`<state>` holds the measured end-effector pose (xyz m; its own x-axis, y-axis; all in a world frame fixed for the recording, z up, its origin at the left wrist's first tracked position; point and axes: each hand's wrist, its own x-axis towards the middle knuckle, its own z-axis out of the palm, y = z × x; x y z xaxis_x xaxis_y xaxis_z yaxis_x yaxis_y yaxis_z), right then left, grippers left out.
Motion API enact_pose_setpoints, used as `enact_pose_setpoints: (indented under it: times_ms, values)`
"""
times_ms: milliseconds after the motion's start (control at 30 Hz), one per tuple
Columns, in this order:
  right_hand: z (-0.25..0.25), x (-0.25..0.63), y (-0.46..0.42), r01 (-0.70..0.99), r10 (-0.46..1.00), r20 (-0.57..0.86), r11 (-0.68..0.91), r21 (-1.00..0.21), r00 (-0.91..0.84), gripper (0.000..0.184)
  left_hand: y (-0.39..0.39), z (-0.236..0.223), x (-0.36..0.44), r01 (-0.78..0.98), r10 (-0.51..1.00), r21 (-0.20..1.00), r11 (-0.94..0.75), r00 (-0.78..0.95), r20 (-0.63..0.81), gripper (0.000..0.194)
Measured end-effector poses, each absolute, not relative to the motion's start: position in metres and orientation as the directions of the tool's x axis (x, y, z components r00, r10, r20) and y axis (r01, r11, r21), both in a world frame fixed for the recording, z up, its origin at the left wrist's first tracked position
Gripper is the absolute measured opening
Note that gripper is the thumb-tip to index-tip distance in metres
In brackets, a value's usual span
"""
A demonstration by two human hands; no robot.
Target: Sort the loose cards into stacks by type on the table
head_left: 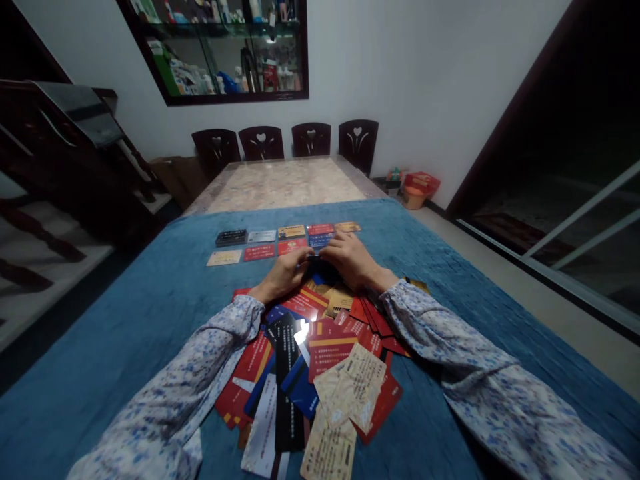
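Both my hands meet above the far edge of a loose heap of plastic cards [333, 357]. With fingers closed, my left hand [287, 270] grips the left end of a card [314, 254], seen nearly edge-on. My right hand [350, 257] is closed on its right end, and the fingers hide most of it. Just beyond lie two rows of sorted cards, among them a black stack [231, 237], a silver card [261, 236], a gold card [291, 231], a cream card [225, 257] and a blue card [320, 240]. Red, cream, black and blue cards overlap in the heap.
A blue cloth [170, 320] covers the near part of the table; bare marble tabletop [285, 180] shows beyond. Several dark chairs [261, 143] stand at the far end. A wall cabinet [230, 100] hangs behind, and an orange bucket [414, 196] sits on the floor at right.
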<state>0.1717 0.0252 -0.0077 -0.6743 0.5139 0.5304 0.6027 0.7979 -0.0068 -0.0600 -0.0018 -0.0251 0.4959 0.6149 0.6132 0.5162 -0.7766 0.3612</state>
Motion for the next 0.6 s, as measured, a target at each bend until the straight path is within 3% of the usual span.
enact_pose_setpoints:
  times_ms: [600]
  values:
    - [-0.005,0.172,0.014,0.732,0.671,0.414,0.681,-0.015,-0.615,0.032,0.000,-0.027,-0.067,0.608,0.652,0.327,-0.723,0.447,0.613,0.030]
